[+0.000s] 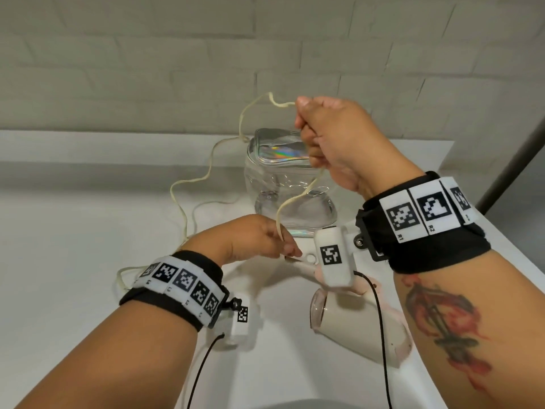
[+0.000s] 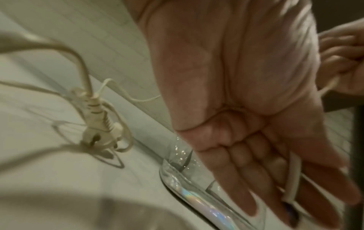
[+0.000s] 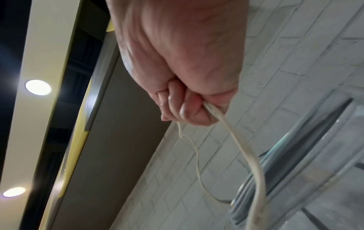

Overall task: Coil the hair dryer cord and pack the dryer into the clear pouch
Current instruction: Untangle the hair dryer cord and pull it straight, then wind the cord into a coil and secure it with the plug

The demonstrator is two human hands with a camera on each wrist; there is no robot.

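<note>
Cream cord [image 1: 298, 196] runs steeply from the low left hand [image 1: 259, 240], pinching it (beside the dryer [image 1: 365, 326]), up to the raised, clenched right hand [image 1: 333, 143].

light: soft, dim | 2 ceiling lamps [image 3: 37, 87] glare | wrist views blurred | edges warped

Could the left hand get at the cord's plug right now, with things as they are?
Probably not at once: the left hand is pinching the cord near the hair dryer, and the plug lies off to its left on the counter. Nothing blocks the way.
</note>
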